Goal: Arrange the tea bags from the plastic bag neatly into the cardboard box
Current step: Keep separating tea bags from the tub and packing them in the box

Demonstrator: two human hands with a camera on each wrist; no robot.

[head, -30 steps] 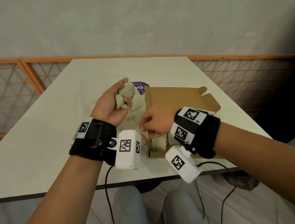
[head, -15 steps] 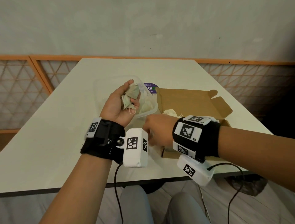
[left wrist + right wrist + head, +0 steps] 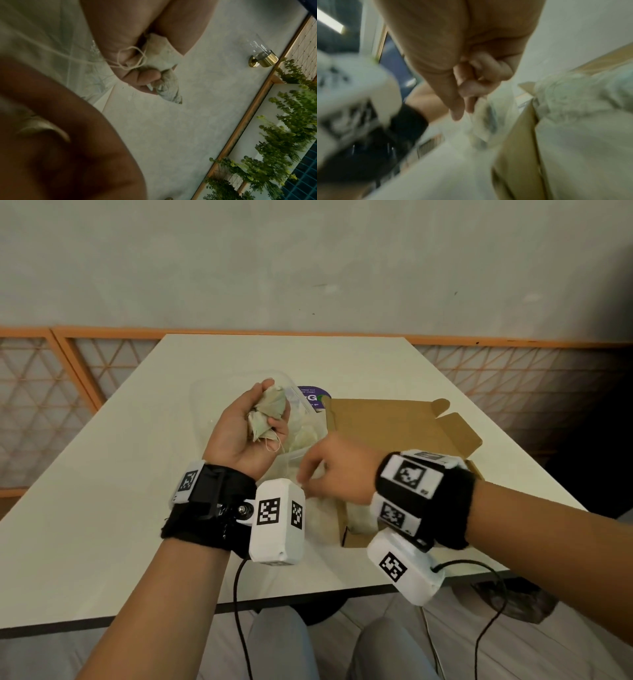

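Note:
My left hand is raised palm-up over the clear plastic bag and grips a bunch of crumpled tea bags. The left wrist view shows those tea bags with a loose string between the curled fingers. My right hand sits low at the bag's near edge, left of the open cardboard box. In the blurred right wrist view, thumb and forefinger pinch the thin plastic bag. Pale tea bags lie in the box.
Everything stands on a white table, whose front edge is close to my wrists. A purple-labelled packet lies behind the bag. The box lid folds back to the right. Orange lattice railing runs behind the table. Cables hang below.
My right hand has moved left, from the box's front corner to the plastic bag's near edge. The left hand keeps its hold on the tea bags.

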